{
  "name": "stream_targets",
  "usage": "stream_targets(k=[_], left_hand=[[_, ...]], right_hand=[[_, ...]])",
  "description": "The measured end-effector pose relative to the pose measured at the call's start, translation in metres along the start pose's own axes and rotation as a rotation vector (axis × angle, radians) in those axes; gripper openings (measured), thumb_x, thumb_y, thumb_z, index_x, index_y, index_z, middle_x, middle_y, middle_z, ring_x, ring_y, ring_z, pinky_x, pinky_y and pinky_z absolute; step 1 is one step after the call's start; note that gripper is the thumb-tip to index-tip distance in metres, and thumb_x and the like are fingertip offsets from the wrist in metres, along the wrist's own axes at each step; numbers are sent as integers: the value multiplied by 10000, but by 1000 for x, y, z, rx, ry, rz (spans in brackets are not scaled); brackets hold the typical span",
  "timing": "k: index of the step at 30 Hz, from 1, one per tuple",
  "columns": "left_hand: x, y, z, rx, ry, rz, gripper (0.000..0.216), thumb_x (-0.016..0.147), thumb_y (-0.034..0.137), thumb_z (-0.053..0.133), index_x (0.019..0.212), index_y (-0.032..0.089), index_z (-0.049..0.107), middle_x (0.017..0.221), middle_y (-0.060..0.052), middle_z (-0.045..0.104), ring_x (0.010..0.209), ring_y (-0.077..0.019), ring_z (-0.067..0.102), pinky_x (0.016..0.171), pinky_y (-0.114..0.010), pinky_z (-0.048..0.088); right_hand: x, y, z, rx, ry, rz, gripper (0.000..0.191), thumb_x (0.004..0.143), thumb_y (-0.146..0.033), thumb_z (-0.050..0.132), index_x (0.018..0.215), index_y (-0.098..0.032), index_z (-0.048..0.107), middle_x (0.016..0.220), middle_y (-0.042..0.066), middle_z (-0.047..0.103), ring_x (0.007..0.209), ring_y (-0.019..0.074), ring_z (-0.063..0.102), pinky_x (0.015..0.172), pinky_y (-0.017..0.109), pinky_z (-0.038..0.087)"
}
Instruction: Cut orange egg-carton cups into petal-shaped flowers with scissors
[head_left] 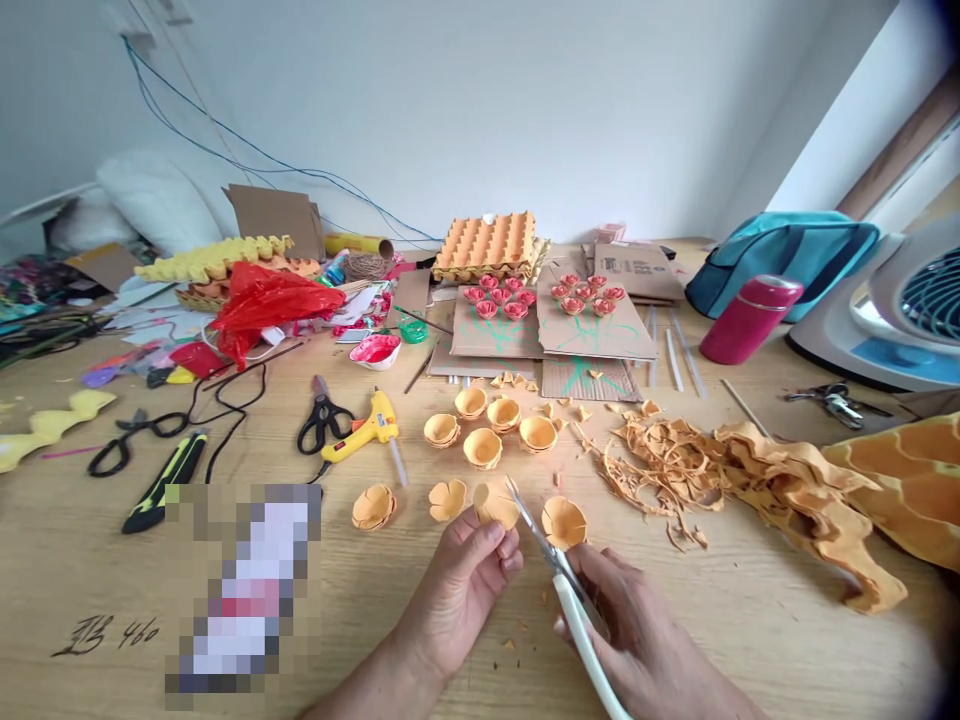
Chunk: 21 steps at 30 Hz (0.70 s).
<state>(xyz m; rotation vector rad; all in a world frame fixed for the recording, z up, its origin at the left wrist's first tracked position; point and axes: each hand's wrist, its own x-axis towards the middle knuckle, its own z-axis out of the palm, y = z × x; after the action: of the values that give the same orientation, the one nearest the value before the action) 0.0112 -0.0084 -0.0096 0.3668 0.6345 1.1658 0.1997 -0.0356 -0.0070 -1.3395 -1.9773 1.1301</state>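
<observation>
Pinched in the fingers of my left hand [472,570] is an orange egg-carton cup [495,503], held just above the table. My right hand [637,620] grips white-handled scissors [574,610], whose blades point up and left beside the cup's right edge. Just behind the scissors, a cup with slits in its rim [564,522] rests on the table. Left of my left hand lie a petal-shaped cup [448,499] and a nested cup flower [373,508]. Several more layered cups [482,449] are grouped further back.
A yellow glue gun [367,430], black scissors [324,420] and a utility knife [166,485] lie left. Carton scraps [667,460] pile up right. Behind are cardboard sheets with red flowers [596,325], egg trays [486,247] and a pink bottle [751,318].
</observation>
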Motion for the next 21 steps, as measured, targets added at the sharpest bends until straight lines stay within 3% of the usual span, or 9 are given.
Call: stream_targets(k=[10,21], left_hand=[[-3,-5,0,30,-53,-27,244,750,258,827,718,150,610,709,13,510,692,-93,447,678,-226,409],[-4,-6,1,145,-128,-18,206,768,301,811,790,157,665,707,14,495,710,-108,413,701,-240,390]], right_hand=[[2,-7,-4,-172,25,-111,174,863,-225,631,809,-235,466,784,7,612,725,214,574,753,360,384],[0,-6,-2,-269,83,-235,169,873,-265,589,855,-232,425,840,25,575,754,225,530,740,380,391]])
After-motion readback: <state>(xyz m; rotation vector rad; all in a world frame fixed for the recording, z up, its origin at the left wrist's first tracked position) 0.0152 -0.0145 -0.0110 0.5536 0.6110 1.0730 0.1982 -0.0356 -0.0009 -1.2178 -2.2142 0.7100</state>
